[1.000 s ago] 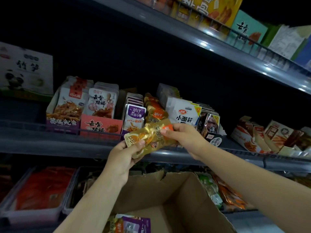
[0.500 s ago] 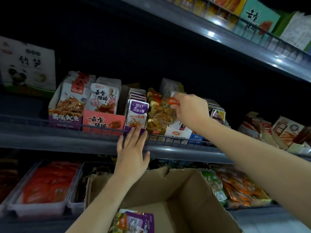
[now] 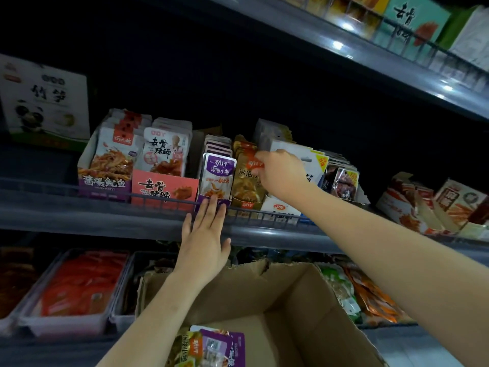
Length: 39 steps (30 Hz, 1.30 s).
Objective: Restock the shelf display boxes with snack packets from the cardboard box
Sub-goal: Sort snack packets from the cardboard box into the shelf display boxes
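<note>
My right hand [image 3: 281, 172] pinches the red top corner of a gold snack packet [image 3: 246, 181] standing at the front of its display box on the middle shelf. To its left stands the purple display box [image 3: 211, 201] with purple packets [image 3: 218, 172]. My left hand [image 3: 205, 238] lies flat, fingers straight, against the shelf rail [image 3: 105, 200] and the purple box's front. Below, an open cardboard box [image 3: 304, 308] holds purple and gold packets [image 3: 214, 347] at its bottom.
White-and-orange packet boxes [image 3: 108, 165] and a pink box [image 3: 164, 188] stand left of the purple one; white and dark packets [image 3: 341, 181] sit to the right. An upper shelf [image 3: 370, 64] overhangs. Trays of red packets [image 3: 79, 287] fill the lower shelf.
My left hand let go of the gold packet and went flat to the shelf rail. My right hand carried the packet up into the gold display box.
</note>
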Motion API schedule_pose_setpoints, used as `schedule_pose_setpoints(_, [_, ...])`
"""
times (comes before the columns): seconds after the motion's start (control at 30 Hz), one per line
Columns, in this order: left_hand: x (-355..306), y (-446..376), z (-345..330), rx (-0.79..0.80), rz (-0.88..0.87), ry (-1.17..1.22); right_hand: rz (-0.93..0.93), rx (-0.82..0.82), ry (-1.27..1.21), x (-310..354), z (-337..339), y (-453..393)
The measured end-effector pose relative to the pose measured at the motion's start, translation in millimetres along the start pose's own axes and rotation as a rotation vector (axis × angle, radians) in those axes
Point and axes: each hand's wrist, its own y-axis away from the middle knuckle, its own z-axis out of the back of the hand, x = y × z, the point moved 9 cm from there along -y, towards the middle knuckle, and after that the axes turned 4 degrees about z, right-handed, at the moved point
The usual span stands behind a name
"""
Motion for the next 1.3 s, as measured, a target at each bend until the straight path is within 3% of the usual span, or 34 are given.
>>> schedule_pose_setpoints(0.13, [-1,0,1,0.004,0.009,0.029,0.077,0.015,0.223,1,-21,5])
schedule_pose_setpoints(0.23, [-1,-1,-1,0.005,0.007,0.041,0.099,-0.207,0.217,6,-13,13])
schedule_pose_setpoints(0.33, [-2,0,-3,0.01,0.002,0.036,0.095,-0.295,0.175,4,-14,16])
schedule_pose_setpoints(0.6, [-5,3,-1,-0.003,0.003,-0.001,0.093,-0.276,0.031,8,-28,35])
schedule_pose_setpoints(0.77, [-18,14,-1,0.0,-0.063,-0.022,0.095,-0.298,-0.097,5,-22,92])
schedule_pose_setpoints(1.07, [-68,76,-51,0.252,-0.209,-0.024,-0.065,-0.005,-0.263,-41,-83,246])
schedule_pose_setpoints(1.3, [-92,113,-107,0.452,-0.241,-0.012,-0.237,0.51,-0.415,-77,-149,331])
